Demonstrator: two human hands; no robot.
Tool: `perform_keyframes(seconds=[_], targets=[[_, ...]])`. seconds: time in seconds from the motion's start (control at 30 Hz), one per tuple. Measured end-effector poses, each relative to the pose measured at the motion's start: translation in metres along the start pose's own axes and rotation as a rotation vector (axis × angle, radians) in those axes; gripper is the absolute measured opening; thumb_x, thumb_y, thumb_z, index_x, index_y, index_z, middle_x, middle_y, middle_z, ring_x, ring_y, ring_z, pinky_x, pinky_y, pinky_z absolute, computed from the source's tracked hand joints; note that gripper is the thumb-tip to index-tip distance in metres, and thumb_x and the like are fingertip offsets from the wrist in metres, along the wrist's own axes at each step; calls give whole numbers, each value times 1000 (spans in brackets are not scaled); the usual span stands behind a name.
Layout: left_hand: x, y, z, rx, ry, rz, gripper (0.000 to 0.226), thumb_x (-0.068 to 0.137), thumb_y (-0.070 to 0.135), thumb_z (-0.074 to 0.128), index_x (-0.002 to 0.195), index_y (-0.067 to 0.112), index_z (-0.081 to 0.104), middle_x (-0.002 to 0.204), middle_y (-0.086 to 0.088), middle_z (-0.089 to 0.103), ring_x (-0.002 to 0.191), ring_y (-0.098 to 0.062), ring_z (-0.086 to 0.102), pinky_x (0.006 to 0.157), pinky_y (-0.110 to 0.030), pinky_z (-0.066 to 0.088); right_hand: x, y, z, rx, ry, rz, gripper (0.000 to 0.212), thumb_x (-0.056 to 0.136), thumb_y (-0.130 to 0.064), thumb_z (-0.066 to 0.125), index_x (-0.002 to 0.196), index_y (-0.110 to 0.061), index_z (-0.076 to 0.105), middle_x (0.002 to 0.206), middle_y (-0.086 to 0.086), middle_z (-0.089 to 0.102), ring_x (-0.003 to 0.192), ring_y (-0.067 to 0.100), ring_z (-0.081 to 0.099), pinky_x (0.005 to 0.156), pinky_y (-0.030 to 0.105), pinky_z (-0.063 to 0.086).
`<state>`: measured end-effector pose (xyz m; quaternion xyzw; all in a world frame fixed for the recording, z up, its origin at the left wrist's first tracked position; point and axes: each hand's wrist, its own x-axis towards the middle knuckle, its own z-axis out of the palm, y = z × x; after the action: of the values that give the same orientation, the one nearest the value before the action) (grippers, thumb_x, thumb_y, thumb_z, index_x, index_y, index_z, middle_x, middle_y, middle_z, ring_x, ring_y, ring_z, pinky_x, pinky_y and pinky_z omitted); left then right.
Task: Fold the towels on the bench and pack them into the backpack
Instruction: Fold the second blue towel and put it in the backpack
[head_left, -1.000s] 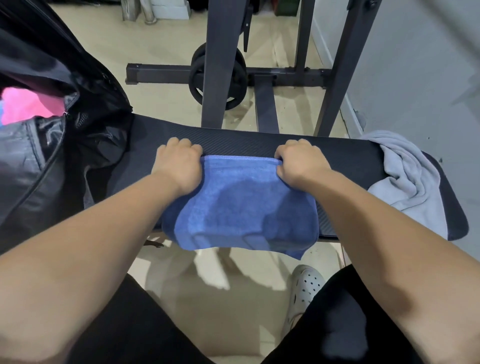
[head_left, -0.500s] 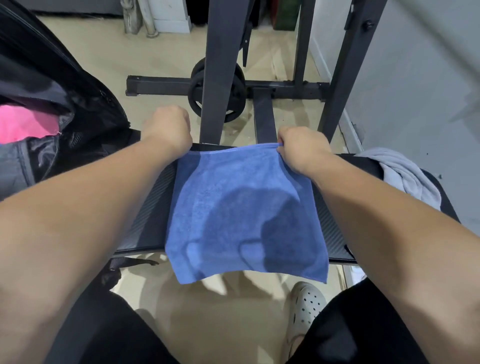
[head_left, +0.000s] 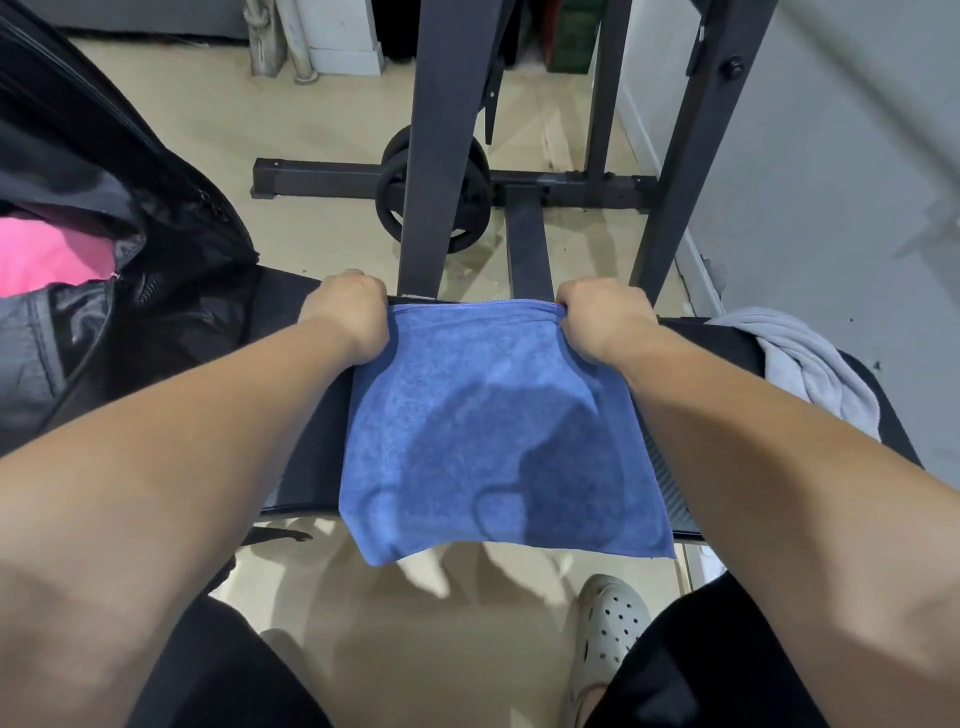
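Blue towel (head_left: 493, 431) lay spread across the black bench (head_left: 717, 343), its near edge hanging over the side toward the person's legs, while both hands held its far edge. The left hand (head_left: 345, 312) was curled over the far-left corner; the right hand (head_left: 602, 322) gripped the far-right corner, fabric bunched under its fingers. 1 grey towel (head_left: 810, 364) sat crumpled at the bench's right end, apart from the blue one. An open black backpack (head_left: 171, 291) stood at the left end, something pink (head_left: 47, 254) showing inside. Beyond the bench a weight plate (head_left: 467, 208) stood by a dark steel frame.
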<state>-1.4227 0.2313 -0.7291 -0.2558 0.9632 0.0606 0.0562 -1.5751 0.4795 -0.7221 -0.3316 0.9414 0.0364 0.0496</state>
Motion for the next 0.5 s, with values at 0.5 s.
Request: perform_keyframes(seconds=[0.5], targets=[[29,13,-51,-439,332,-149,28,82,9,51,82,25,74,92,-4,73,88,-29,64,69,-33,50,29,7,-30,90,257,135,20,88,-1,48,94,-14,62,87,7,59,77,30,49,63,33,35]])
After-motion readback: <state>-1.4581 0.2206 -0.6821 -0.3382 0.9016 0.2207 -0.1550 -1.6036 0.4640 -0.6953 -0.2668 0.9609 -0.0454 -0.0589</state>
